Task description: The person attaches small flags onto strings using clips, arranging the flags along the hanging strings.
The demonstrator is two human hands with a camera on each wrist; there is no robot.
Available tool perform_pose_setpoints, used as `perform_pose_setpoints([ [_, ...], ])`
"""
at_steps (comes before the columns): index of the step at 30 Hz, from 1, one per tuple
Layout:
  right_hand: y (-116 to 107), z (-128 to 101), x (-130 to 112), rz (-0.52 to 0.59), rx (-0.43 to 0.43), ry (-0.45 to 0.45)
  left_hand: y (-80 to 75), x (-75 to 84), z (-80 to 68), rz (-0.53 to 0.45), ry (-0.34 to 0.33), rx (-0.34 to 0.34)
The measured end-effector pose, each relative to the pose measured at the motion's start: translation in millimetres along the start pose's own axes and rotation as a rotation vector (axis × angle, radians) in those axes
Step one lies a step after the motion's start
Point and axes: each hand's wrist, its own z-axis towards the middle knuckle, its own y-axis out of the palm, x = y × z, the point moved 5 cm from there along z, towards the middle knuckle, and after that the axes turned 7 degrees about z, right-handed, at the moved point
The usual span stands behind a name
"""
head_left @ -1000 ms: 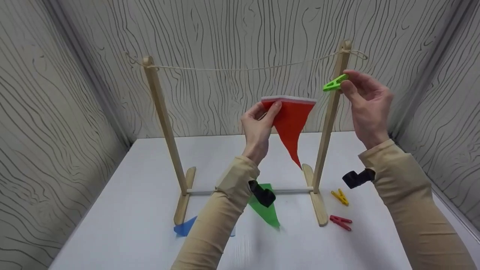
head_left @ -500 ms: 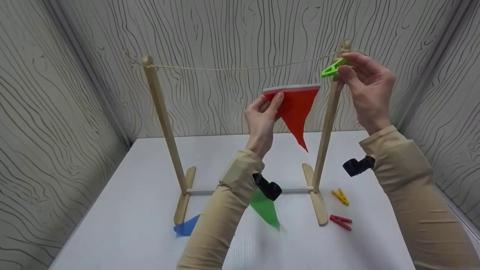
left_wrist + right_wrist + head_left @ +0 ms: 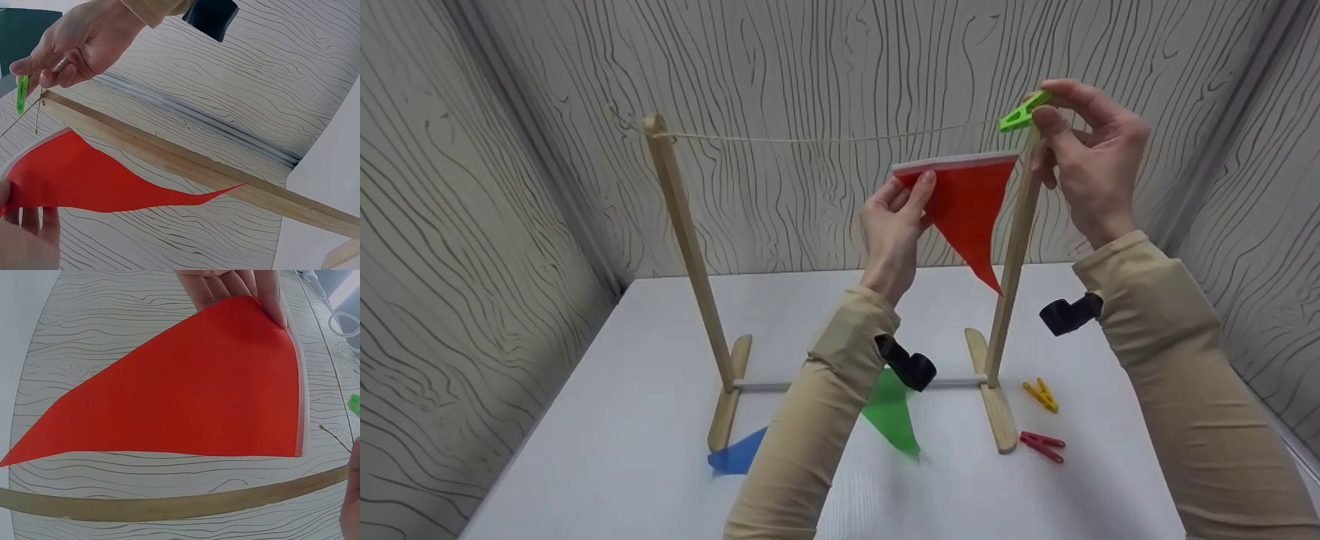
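Flag and peg held up by the string

Near tabletop edge: blue flag, green flag, red peg; L hand pinches red flag (white-edged) under string; R hand pinches green peg by right post.

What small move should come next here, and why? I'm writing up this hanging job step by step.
Probably lift the red flag until its white top edge meets the string. The left hand pinches it just below the line, while the right hand holds the green peg at string height, beside the post.
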Motion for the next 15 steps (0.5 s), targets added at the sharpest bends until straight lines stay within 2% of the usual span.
perform_pose_setpoints([
  [8,6,6,-4,-0.157,0.001,-0.054,5.8,3.3,2.0,-0.015,-0.012,0.013],
  [15,10,13,-5,-0.213,0.009,-0.064,11.1,4.9,4.7,-0.003,-0.004,0.025],
])
